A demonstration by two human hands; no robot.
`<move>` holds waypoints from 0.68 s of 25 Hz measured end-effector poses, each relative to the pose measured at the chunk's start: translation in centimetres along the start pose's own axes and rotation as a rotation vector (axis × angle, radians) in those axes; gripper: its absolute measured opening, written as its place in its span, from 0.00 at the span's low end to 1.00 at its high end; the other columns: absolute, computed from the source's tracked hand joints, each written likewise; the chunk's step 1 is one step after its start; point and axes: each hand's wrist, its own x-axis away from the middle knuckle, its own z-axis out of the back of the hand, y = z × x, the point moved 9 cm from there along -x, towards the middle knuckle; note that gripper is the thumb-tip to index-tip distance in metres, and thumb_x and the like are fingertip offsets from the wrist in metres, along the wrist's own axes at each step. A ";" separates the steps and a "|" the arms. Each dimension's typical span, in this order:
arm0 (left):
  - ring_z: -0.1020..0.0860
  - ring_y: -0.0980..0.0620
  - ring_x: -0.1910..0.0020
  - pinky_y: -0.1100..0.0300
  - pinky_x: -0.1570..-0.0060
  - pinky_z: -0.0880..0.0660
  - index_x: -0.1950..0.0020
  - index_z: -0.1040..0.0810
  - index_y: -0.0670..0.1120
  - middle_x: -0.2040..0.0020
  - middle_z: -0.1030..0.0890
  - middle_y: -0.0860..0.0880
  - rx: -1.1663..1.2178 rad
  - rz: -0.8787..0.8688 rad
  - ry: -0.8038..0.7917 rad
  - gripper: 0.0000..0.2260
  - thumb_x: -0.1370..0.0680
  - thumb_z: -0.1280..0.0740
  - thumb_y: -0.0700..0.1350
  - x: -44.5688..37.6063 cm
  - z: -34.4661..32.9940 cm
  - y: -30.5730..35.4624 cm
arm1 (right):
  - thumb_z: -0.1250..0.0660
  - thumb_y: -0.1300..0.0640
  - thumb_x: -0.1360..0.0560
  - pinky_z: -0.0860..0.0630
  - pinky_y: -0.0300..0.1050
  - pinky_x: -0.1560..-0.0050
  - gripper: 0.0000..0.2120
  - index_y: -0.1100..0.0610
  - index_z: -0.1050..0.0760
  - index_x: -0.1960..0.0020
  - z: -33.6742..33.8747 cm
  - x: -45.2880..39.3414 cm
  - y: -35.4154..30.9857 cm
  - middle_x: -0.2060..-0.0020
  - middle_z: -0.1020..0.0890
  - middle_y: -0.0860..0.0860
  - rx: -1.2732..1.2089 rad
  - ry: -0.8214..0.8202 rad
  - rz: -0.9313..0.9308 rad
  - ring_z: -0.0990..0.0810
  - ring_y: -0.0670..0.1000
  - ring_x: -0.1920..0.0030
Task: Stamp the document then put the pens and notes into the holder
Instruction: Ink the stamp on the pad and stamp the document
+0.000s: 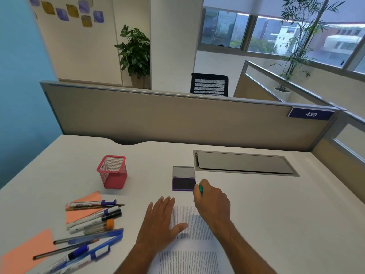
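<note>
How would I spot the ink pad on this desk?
Find the long grey cable hatch set into the white desk. Just off its left end lies the ink pad: a small purple tray with its lid flipped open, beside the right hand.

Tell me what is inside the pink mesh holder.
The pink mesh holder looks empty: no pens or notes stand in it or show through the mesh. Its floor is hidden behind the solid pink base band.

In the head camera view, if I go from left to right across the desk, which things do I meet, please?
Orange sticky notes → pile of pens and markers → pink mesh holder → left hand, flat on the printed document → open purple ink pad → right hand, closed on a green-topped stamp → grey cable hatch.
</note>
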 end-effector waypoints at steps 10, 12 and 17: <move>0.51 0.51 0.22 0.49 0.25 0.58 0.22 0.51 0.56 0.20 0.51 0.54 -0.027 -0.010 -0.074 0.55 0.44 0.67 0.82 6.8 0.1 2.0 | 0.46 0.41 0.22 0.31 0.28 0.66 0.12 0.48 0.31 0.50 2.6 9.1 1.9 0.65 0.24 0.42 -0.047 -0.009 -0.018 0.24 0.46 0.70; 0.51 0.50 0.21 0.48 0.25 0.57 0.22 0.50 0.55 0.20 0.50 0.54 -0.019 -0.021 -0.067 0.56 0.44 0.65 0.82 7.9 0.1 2.3 | 0.45 0.42 0.22 0.33 0.27 0.69 0.11 0.48 0.31 0.50 2.7 10.9 2.1 0.65 0.25 0.41 -0.043 -0.018 -0.015 0.24 0.46 0.70; 0.51 0.50 0.22 0.47 0.23 0.53 0.22 0.49 0.56 0.20 0.48 0.53 -0.040 -0.048 -0.105 0.55 0.44 0.63 0.82 9.6 -0.6 2.8 | 0.44 0.44 0.21 0.32 0.29 0.70 0.08 0.48 0.33 0.53 3.0 14.5 2.6 0.68 0.24 0.42 -0.054 -0.020 -0.039 0.24 0.47 0.72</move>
